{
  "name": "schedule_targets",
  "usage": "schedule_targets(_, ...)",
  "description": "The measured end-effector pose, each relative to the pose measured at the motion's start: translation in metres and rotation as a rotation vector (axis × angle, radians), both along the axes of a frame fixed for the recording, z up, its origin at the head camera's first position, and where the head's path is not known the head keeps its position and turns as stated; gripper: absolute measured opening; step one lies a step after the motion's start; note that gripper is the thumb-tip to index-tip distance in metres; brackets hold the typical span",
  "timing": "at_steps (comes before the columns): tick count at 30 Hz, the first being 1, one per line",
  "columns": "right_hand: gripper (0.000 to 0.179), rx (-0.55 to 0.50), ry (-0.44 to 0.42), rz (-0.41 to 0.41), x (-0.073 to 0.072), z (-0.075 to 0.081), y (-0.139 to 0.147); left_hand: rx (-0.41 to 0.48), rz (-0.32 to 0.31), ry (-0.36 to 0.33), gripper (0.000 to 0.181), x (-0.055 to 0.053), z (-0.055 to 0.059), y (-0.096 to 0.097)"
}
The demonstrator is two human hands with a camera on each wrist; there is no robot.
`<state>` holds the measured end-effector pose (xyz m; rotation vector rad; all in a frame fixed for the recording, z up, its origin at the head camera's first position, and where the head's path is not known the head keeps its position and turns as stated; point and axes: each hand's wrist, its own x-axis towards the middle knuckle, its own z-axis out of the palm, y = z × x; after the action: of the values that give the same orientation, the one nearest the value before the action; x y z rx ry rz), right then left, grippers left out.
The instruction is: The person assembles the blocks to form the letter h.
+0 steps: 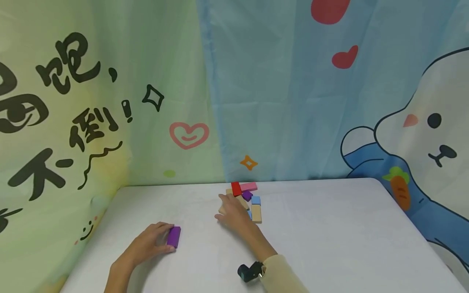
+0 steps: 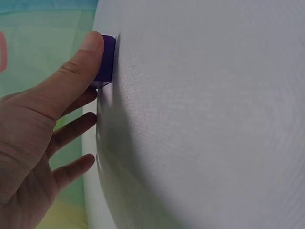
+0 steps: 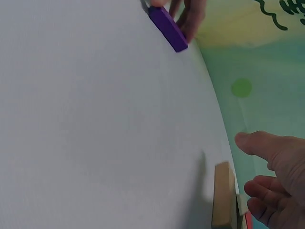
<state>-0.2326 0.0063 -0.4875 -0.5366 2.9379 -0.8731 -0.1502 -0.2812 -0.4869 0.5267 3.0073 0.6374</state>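
Note:
On the white table's left side my left hand (image 1: pixel 144 245) pinches a purple rectangular block (image 1: pixel 174 237) between thumb and fingers. The left wrist view shows the thumb on the block's near side (image 2: pixel 108 59), with the lower fingers spread apart below it. Farther back, my right hand (image 1: pixel 233 212) reaches over a group of blocks, thumb held out and fingers bent with nothing gripped. A plain wooden block (image 3: pixel 224 198) stands beside its fingers in the right wrist view. The hand partly hides several of the blocks.
Around the right hand lie a red block (image 1: pixel 236 189), a pink block (image 1: pixel 249 186), a small purple block (image 1: pixel 247 195), a light blue block (image 1: pixel 256 200) and a wooden block (image 1: pixel 257 214). Printed curtains (image 1: pixel 176 162) hang along the table's back edge.

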Motion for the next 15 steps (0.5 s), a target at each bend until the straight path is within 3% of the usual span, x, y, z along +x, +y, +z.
schedule_targets(6, 0.058, -0.063, 0.006, -0.041, -0.002, -0.006, 0.024, -0.005, -0.010, 0.007, 0.068, 0.000, 0.001, 0.000)
schedule_targets(15, 0.054, 0.007, 0.037, -0.192, -0.013, -0.008, 0.056, -0.016, 0.010, -0.011, 0.068, -0.002, -0.001, -0.001)
